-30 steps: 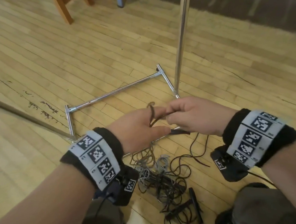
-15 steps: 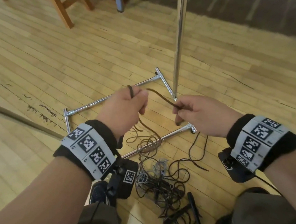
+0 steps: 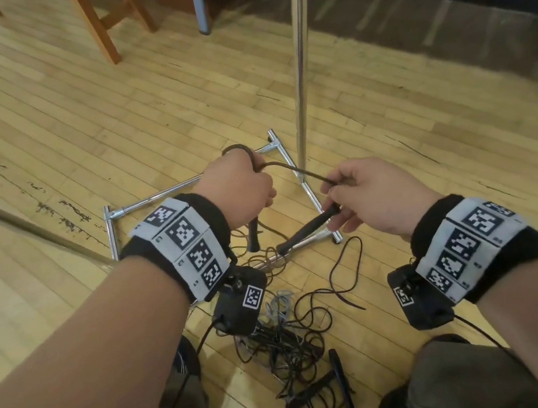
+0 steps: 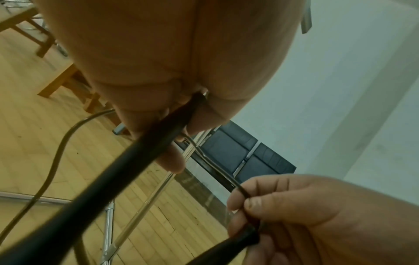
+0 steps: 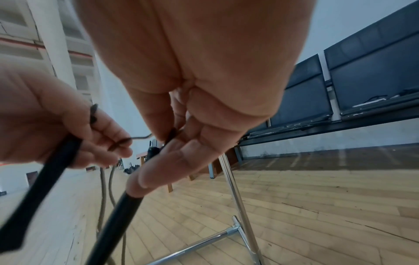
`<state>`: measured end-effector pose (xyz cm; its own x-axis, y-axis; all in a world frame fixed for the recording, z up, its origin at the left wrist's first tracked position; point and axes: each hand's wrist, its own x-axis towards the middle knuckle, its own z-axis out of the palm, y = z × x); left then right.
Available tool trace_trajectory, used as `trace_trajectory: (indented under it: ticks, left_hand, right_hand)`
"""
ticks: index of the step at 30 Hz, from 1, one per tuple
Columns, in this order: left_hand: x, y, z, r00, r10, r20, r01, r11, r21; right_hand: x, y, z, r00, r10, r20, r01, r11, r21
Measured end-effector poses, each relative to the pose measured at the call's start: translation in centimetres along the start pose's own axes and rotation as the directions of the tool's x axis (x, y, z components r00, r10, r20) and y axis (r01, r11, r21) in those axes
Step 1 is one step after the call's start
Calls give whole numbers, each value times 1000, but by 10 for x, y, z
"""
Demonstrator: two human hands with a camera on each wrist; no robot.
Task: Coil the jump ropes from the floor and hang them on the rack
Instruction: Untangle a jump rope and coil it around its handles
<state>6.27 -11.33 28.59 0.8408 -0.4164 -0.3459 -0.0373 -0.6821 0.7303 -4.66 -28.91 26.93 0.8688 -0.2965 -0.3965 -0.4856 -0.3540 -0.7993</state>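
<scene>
The left hand (image 3: pixel 239 187) is closed around a dark brown jump rope (image 3: pixel 293 168): its fingers (image 4: pixel 145 111) curl over 1 black handle (image 4: pixel 108 179), which slants down out of the fist toward the floor, and a loop of cord arches over the top of the knuckles. From that loop the cord runs across the gap between the 2 hands to the right hand (image 3: pixel 369 193). There the thumb and forefinger pinch the cord, and the other right fingers (image 5: pixel 181 161) hold the second black handle (image 3: pixel 307 229), which points down and toward the left hand.

More of the same cord hangs from below the left fingers down to the wooden floor (image 3: pixel 86 116). Under both wrists lies a tangled pile of ropes (image 3: pixel 284 331), dark cords mixed with a grey one, with loose black handles (image 3: pixel 341 379) at its near edge, close to the person's knees.

Just beyond the fingers stands the chrome rack (image 3: pixel 301 77): its upright pole rises past the right fingertips and out of view at the top, and its rectangular base frame sits on the floor under and behind both hands. Farther off are wooden chair legs (image 3: pixel 96 29) and a row of dark seats (image 5: pixel 362 71) along the wall.
</scene>
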Motion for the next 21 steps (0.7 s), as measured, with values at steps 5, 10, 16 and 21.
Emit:
trace_trajectory:
  ticks: [5, 10, 16, 21]
  left_hand:
    - [-4, -3, -5, 998, 32, 50, -44, 968, 248]
    - [-7, -13, -17, 995, 42, 86, -64, 962, 265]
    - [-8, -17, -15, 982, 42, 182, -74, 982, 173]
    - [-17, -12, -14, 953, 98, 285, -108, 994, 19]
  right_hand:
    - [-7, -5, -7, 999, -24, -45, 29, 994, 104]
    - [-6, -15, -6, 995, -41, -91, 56, 983, 176]
    - [-5, -30, 13, 1000, -26, 5, 22, 944, 330]
    - [-7, -45, 24, 989, -64, 134, -23, 828, 561]
